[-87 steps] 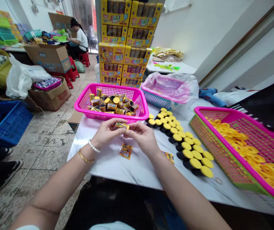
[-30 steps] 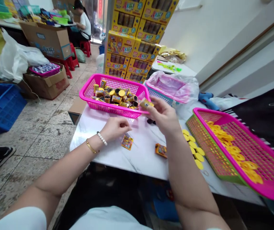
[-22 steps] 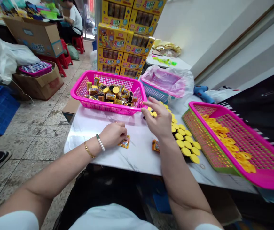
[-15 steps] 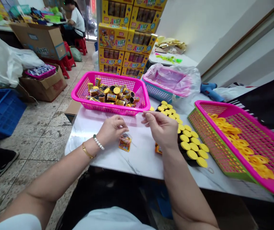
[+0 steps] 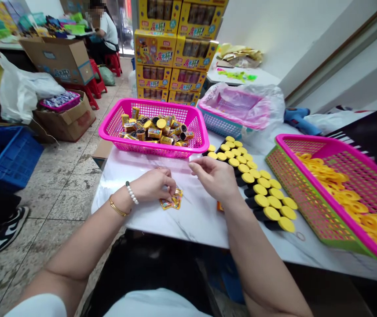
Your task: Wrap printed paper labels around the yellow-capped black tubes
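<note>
In the head view my left hand (image 5: 158,184) is low over the white table, its fingers closed and their tips down on a small printed label (image 5: 176,199) in orange and yellow. Two such pieces seem to overlap there, partly covered by the fingers. My right hand (image 5: 216,176) hovers to the right, thumb and forefinger brought together. Whatever is between them is too small to make out. Beside it stand rows of black tubes with yellow caps (image 5: 260,189). Under my right wrist shows the edge of another orange printed piece (image 5: 220,206).
A pink basket (image 5: 155,149) of small wrapped tubes stands behind my hands. On the right, a pink-and-green basket (image 5: 294,189) holds yellow rings (image 5: 349,198). Behind are a plastic-lined basket (image 5: 221,123), a blue tool (image 5: 302,121) and stacked yellow boxes (image 5: 175,61). A person sits far back.
My left hand has lowered onto the printed label, and a second piece now shows overlapping it. My right hand has shifted slightly left and down. The view has turned a little.
</note>
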Demonstrator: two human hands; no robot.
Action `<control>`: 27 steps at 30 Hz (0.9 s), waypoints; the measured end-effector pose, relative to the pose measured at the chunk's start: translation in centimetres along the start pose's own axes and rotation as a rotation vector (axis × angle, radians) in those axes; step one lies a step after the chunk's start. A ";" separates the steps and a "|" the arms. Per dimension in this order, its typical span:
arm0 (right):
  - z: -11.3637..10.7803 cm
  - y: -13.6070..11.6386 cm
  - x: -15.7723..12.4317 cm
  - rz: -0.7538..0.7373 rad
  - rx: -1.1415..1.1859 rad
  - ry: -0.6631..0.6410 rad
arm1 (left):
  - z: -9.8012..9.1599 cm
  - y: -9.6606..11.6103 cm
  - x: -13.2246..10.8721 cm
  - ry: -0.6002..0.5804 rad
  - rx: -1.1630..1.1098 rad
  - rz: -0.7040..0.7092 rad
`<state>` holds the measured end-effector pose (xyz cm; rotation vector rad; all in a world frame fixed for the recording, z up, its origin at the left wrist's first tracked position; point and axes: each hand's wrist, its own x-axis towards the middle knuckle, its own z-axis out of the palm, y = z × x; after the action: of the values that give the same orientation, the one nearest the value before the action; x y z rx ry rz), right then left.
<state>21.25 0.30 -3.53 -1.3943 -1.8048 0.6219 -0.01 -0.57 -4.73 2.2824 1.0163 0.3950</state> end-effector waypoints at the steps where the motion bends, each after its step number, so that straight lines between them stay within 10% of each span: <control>1: 0.0 -0.1 -0.1 -0.015 0.005 -0.012 | 0.1 0.0 0.1 0.008 -0.025 -0.017; 10: 0.2 -0.4 0.0 0.122 0.302 -0.152 | -0.3 -0.5 0.7 0.703 -0.702 -0.177; 15: 2.1 -1.3 -0.2 0.170 0.658 -0.306 | -0.1 0.8 0.7 0.703 -0.810 -0.178; 21: 3.4 -0.8 0.1 0.279 0.780 -0.061 | 0.2 1.9 0.3 0.931 -0.816 -0.180; 27: 3.6 -0.6 0.1 0.265 0.769 0.007 | 0.8 2.5 -0.3 0.810 -0.762 -0.133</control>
<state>18.00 0.54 -5.22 -1.0801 -1.1642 1.2806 1.66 -2.41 -3.75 1.3446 1.1004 1.4381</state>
